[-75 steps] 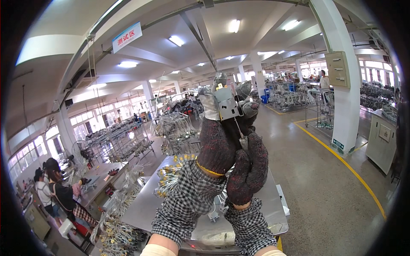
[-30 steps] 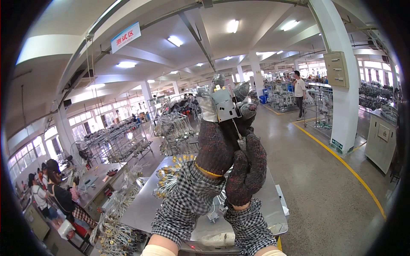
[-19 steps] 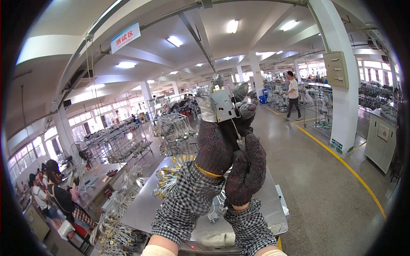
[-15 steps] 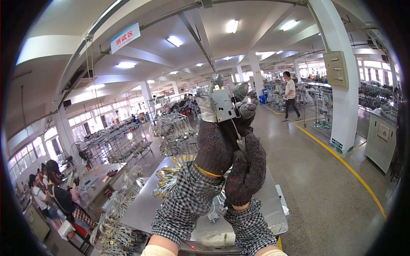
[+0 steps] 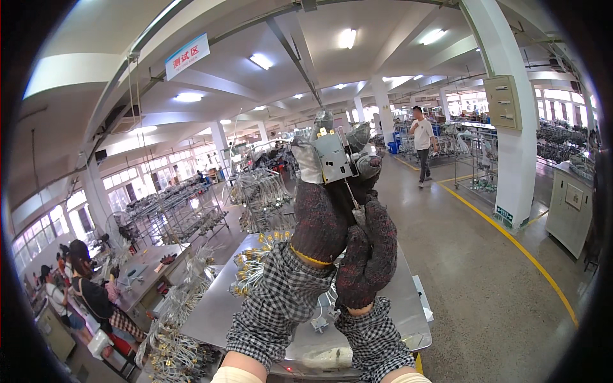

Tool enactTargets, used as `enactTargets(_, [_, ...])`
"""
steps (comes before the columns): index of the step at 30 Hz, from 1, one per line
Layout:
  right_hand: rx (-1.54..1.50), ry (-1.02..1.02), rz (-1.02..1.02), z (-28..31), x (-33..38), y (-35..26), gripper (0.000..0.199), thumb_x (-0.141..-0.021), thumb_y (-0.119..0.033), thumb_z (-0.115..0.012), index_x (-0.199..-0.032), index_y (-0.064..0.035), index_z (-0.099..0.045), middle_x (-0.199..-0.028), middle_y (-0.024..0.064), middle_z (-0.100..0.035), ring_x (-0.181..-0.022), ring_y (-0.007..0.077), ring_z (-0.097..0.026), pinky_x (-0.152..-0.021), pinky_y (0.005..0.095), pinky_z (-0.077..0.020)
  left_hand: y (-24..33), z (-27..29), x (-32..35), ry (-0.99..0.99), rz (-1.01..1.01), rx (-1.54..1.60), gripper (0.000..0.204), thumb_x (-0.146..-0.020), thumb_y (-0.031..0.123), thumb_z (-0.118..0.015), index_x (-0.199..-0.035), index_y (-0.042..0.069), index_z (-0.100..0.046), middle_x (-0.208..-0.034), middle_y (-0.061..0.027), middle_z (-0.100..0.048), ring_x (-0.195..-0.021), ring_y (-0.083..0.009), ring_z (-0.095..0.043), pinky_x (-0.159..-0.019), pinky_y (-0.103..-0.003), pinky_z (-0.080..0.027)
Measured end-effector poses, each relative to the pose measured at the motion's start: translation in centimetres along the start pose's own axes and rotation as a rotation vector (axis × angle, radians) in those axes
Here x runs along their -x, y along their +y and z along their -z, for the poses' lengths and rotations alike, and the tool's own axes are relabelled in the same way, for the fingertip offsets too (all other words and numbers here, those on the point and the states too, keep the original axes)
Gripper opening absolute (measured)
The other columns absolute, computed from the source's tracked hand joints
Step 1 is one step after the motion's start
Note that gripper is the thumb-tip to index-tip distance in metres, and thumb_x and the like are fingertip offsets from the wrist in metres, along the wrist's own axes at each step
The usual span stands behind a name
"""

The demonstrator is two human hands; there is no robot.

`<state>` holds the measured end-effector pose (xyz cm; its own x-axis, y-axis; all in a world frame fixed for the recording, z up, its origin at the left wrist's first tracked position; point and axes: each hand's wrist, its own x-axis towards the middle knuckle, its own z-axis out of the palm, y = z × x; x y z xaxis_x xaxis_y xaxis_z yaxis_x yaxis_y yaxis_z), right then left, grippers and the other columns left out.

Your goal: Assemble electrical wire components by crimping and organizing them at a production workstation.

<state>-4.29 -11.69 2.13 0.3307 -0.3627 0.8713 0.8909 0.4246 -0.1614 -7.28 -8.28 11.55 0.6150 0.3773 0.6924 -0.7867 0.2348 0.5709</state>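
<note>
Your left grip (image 5: 320, 214) is clasping a metal box (image 5: 334, 157), your right grip (image 5: 370, 252), below, holding a slender tool (image 5: 359, 216), both barely shifting, suggesting continuing work.

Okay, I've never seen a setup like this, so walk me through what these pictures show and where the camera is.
There's no machine doing the handling: these are a person's own hands, in dark knitted gloves. Every picture comes from one wide fisheye camera worn on the head, which is why straight edges look curved.

The left hand holds up a grey metal box. The right hand, just below, appears to pinch a thin rod that runs up to the box's lower edge; I can't tell exactly what the rod is.

Beneath, on the metal table, lie white cables with yellow ends and, between the forearms, a small metal part.
</note>
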Motion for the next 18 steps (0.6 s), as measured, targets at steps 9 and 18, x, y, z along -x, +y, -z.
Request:
enactTargets(9, [-0.011, 0.003, 0.015, -0.06, 0.26, 0.26, 0.036, -0.087, -0.001, -0.058, -0.122, 0.0055, -0.052, -0.120, 0.0239, -0.056, -0.111, 0.0362, -0.056, -0.091, 0.0389, -0.0480, -0.21, -0.14, -0.34, -0.005, -0.025, 0.034, 0.072, -0.086, 0.069, -0.040, -0.113, 0.005, -0.057, -0.094, -0.0095, -0.066, -0.084, -0.0211, -0.064, -0.072, -0.034, -0.050])
enactTargets(18, [-0.038, 0.025, -0.006, -0.08, 0.51, 0.23, 0.035, -0.087, 0.000, -0.058, -0.122, 0.0046, -0.053, -0.118, 0.0223, -0.058, -0.111, 0.0353, -0.056, -0.092, 0.0397, -0.0470, 0.02, 0.72, -0.27, -0.160, 0.024, 0.207, 0.056, -0.096, 0.044, -0.043, -0.122, -0.005, -0.050, -0.116, -0.0205, -0.059, -0.105, -0.0302, -0.058, -0.103, -0.043, -0.042])
